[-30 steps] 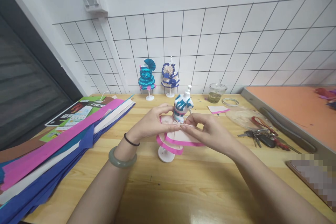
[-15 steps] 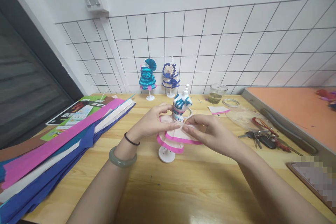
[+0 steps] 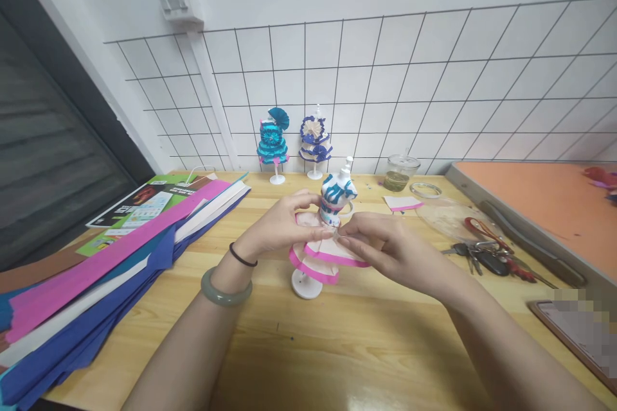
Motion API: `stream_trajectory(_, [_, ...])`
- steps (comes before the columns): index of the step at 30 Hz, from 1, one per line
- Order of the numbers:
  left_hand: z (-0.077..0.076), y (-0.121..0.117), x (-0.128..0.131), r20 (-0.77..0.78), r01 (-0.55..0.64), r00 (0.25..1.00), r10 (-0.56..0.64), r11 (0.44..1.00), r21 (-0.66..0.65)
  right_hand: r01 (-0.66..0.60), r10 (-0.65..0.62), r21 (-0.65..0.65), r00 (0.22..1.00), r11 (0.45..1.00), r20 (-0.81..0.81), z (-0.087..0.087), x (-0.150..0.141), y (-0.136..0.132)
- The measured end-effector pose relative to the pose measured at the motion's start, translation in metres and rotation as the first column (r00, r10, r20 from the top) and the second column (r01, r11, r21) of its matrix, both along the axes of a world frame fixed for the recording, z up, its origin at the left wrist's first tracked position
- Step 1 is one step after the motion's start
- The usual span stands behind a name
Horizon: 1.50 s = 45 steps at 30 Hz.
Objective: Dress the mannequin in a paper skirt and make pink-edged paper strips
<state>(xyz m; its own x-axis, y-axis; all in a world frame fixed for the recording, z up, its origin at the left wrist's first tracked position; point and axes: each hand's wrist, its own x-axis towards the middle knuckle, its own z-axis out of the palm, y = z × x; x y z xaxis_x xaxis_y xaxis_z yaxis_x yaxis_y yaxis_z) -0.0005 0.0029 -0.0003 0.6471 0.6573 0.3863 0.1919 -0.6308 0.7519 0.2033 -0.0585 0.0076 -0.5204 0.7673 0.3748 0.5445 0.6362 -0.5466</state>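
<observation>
A small white mannequin (image 3: 336, 192) on a round stand (image 3: 305, 286) rises from the middle of the wooden table (image 3: 308, 347). It wears a teal-striped paper top and a white paper skirt with pink edging (image 3: 324, 255). My left hand (image 3: 279, 226) pinches the skirt at the mannequin's waist from the left. My right hand (image 3: 385, 247) pinches the skirt's upper layer from the right, fingertips at the waist. Both hands are closed on the paper.
Long crepe paper sheets (image 3: 96, 282) in pink, white and blue lie at the left over a printed booklet (image 3: 139, 202). Two dressed mannequins (image 3: 274, 141) (image 3: 314, 140) stand by the wire grid. A glass jar (image 3: 399, 172), keys (image 3: 475, 255), scissors and an orange-topped box (image 3: 544, 205) sit at right.
My right hand's fingers have drawn in closer to the mannequin's waist, gathering the skirt layer. The left hand has hardly moved.
</observation>
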Motion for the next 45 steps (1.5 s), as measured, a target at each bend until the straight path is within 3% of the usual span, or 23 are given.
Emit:
stream_trajectory(6, [-0.002,0.002,-0.002,0.014,0.024,1.000,-0.023,0.999,-0.029,0.050,-0.050,-0.008,0.999,0.999,-0.020,0.001,-0.001,0.000])
stream_trajectory(14, [-0.002,0.002,-0.001,0.032,0.042,0.999,-0.041,0.999,-0.033,0.025,-0.027,-0.072,0.999,0.997,-0.028,0.005,-0.003,-0.004])
stream_trajectory(31, [0.000,-0.001,0.000,0.035,0.028,0.999,-0.025,0.996,-0.089,0.115,-0.139,-0.191,0.983,0.975,-0.120,-0.010,-0.002,0.005])
stream_trajectory(45, [0.003,-0.004,0.001,0.004,0.021,1.000,-0.021,0.997,-0.073,0.074,-0.116,-0.259,0.981,0.963,-0.153,-0.010,-0.001,0.005])
